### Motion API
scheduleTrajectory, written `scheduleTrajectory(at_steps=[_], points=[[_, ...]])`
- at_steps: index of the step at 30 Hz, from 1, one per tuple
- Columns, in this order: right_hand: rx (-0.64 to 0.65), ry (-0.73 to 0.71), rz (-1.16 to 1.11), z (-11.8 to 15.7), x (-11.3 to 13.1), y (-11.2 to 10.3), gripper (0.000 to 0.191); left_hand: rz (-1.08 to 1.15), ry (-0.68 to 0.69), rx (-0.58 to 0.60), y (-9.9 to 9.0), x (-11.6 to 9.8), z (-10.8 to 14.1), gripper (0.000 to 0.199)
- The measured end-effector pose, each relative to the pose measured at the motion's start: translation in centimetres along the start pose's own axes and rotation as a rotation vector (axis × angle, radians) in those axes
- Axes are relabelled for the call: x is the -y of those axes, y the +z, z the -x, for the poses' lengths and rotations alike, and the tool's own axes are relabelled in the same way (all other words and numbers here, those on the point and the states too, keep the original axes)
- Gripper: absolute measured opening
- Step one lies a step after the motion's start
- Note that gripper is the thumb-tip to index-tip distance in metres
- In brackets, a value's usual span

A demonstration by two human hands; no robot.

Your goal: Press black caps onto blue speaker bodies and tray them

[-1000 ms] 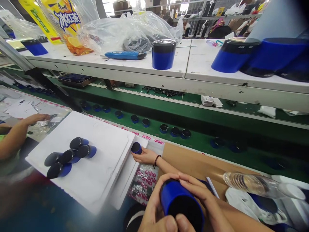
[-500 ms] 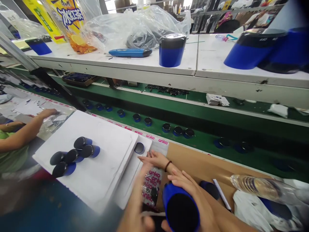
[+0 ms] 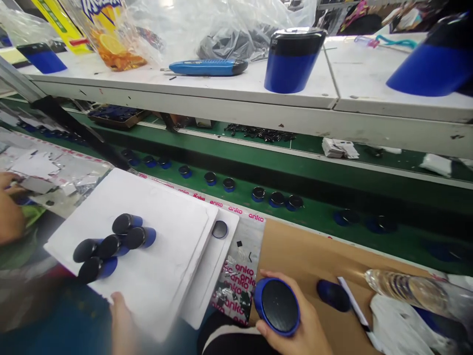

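Note:
My right hand (image 3: 291,325) grips a short blue cylinder (image 3: 277,305) with a black end facing up. My left hand (image 3: 123,323), blurred, rests at the near edge of a white foam board (image 3: 166,236) and holds nothing I can see. Several black-and-blue cylinders (image 3: 114,244) lie on their sides together on that board. A flat dark disc with a blue rim (image 3: 220,229) lies on a white foam strip (image 3: 207,281) beside the board. A co-worker's hand (image 3: 11,207) shows at the far left.
Brown cardboard (image 3: 306,261) lies right of the foam, with a dark blue piece (image 3: 333,296), a white pen (image 3: 354,308) and a plastic bottle (image 3: 406,291). Beyond runs a green conveyor (image 3: 236,185) with small blue-black pieces. A white shelf (image 3: 221,84) holds a blue utility knife (image 3: 207,67) and a cylinder (image 3: 293,61).
The hand with the bracelet has left the view, leaving the disc on the strip. My left hand has moved off the cylinder to the foam board, and the cylinder now shows its black end upward.

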State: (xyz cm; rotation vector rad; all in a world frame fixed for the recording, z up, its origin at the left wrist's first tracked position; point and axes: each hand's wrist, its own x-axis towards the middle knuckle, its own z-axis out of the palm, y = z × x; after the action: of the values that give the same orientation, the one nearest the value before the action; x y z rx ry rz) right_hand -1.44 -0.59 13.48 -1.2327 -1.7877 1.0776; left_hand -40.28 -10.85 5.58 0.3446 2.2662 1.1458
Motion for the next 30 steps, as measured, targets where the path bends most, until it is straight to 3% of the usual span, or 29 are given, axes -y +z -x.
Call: scheduleTrajectory(at_steps=[3, 6, 12, 17, 24, 27, 30], points=[[0.016, 0.037, -0.021, 0.0, -0.4, -0.4, 0.059, 0.036, -0.144, -0.169, 0.6, 0.6, 0.2, 0.050], [0.020, 0.086, -0.056, 0.2, -0.8, -0.3, 0.056, 0.046, -0.227, -0.264, 0.6, 0.5, 0.3, 0.051], [-0.020, 0.234, -0.125, 0.7, -1.8, 1.5, 0.053, 0.091, -0.276, -0.375, 1.6, -0.1, 0.3, 0.044], [0.012, 0.230, -0.105, 0.4, -3.5, 2.5, 0.057, 0.154, -0.269, -0.432, 2.8, -0.5, 0.4, 0.040], [0.002, 0.082, 0.051, -1.0, -6.4, 2.7, 0.044, 0.161, -0.153, -0.462, 3.0, -1.3, 0.5, 0.035], [-0.026, 0.039, 0.096, -0.9, -7.0, 2.5, 0.042, 0.126, -0.014, -0.497, 2.9, -1.7, 1.1, 0.032], [-0.074, 0.009, 0.140, -0.5, -7.1, 2.1, 0.043, 0.093, 0.199, -0.627, 2.8, -2.6, 2.4, 0.038]])
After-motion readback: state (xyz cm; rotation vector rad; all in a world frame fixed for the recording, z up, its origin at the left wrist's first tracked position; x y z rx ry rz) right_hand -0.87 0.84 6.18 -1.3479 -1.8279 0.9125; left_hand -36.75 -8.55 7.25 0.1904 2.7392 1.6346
